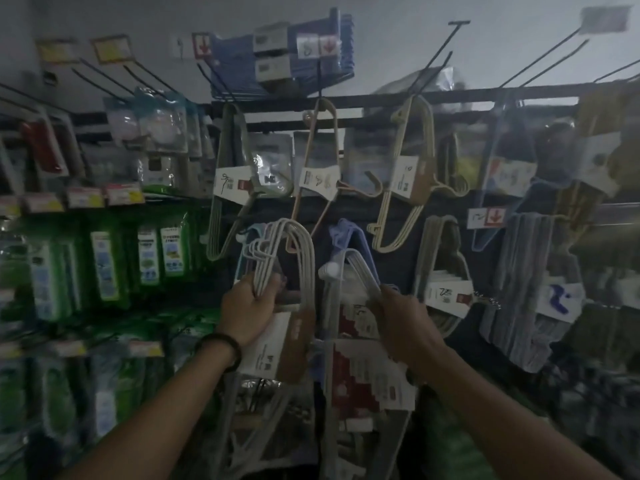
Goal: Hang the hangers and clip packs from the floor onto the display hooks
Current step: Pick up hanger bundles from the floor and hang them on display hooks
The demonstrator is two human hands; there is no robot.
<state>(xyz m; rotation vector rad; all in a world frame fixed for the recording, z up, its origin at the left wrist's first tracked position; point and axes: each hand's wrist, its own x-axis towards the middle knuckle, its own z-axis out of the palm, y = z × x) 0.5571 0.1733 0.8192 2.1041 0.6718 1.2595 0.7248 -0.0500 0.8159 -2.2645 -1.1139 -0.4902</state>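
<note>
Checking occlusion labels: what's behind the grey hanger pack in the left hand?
Behind the grey hanger pack, gripped by the left hand, pastel hangers peek out against the dark back panel. Any display hook there is covered.

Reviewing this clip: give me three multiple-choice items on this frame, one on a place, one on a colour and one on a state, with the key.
1. Where are the green packs?
A) left of the beige hangers
B) right of them
C) on the floor

2. What colour is the top hanger stack?
A) red
B) blue
C) yellow

3. What is the left hand doing?
A) open and empty
B) pressing flat on a box
C) gripping a pale hanger bundle

Key:
1 A: they fill the frame's left side.
2 B: its frames are plainly blue.
3 C: the fingers curl round the bundle's upper part.
</note>
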